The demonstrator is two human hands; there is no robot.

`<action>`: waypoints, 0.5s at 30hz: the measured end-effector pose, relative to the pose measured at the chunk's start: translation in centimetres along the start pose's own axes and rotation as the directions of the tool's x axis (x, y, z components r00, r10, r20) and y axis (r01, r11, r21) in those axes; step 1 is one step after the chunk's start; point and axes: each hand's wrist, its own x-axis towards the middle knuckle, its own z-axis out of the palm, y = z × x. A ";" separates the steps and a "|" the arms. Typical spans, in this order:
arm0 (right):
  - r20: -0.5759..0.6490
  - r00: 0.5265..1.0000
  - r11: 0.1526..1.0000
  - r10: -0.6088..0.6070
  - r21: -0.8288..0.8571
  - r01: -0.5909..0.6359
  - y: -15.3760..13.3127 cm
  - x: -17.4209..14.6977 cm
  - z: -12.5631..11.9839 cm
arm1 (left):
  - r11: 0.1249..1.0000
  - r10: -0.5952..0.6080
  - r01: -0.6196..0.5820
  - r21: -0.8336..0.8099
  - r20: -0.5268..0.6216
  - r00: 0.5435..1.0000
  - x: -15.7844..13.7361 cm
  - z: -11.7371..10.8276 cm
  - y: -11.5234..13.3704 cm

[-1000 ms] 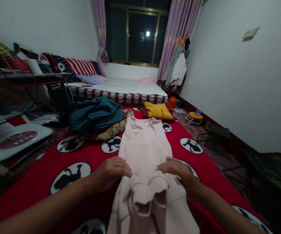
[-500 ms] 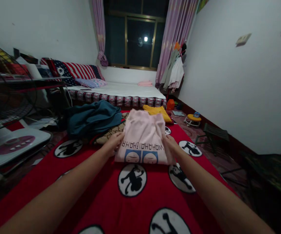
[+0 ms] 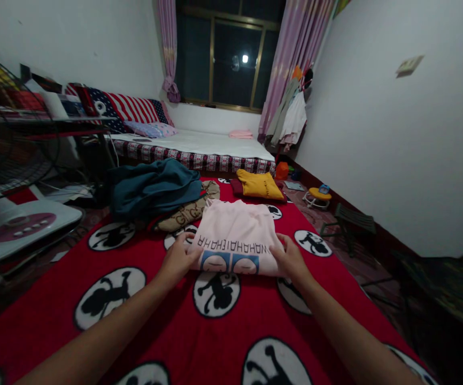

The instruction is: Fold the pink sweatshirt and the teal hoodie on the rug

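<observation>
A folded pale pink shirt [image 3: 237, 227] with black lettering and two blue picture squares lies on the red blanket [image 3: 199, 347]. My left hand [image 3: 180, 256] grips its left side, thumb on top and fingers partly hidden beneath. At the opposite side, my right hand [image 3: 290, 259] holds the edge in the same way. Beyond the shirt's left corner is a tan patterned cloth [image 3: 187, 211], with a dark teal garment [image 3: 155, 187] heaped over it. Farther back on the right, a yellow folded garment [image 3: 259, 184] rests on a dark red one [image 3: 237, 187].
A fan [image 3: 18, 219] and a cluttered desk [image 3: 83, 128] stand on the left. Behind the blanket is a low bed [image 3: 215, 144] below the window. Along the right wall are a yellow stool [image 3: 318, 195], a folding stool [image 3: 352, 222] and hanging clothes [image 3: 291, 123].
The pink shirt's raised far part has come down, so it lies flatter and nearer me. Both hands have shifted slightly lower along its sides, still holding it. More of the yellow garment shows.
</observation>
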 end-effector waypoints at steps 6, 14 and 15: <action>0.064 0.891 0.752 -0.450 -0.511 0.416 -1.2 -1.1 1.7 | 0.664 0.617 -0.650 0.368 0.221 0.755 -3.4 1.6 4.3; 0.514 0.828 0.584 -0.224 -0.609 0.537 -2.4 5.4 5.8 | 0.526 0.378 -0.687 0.502 0.585 0.717 5.0 8.9 4.0; 0.515 0.828 0.584 -0.223 -0.610 0.536 -2.1 6.5 6.0 | 0.512 0.381 -0.684 0.519 0.577 0.723 6.4 9.2 3.5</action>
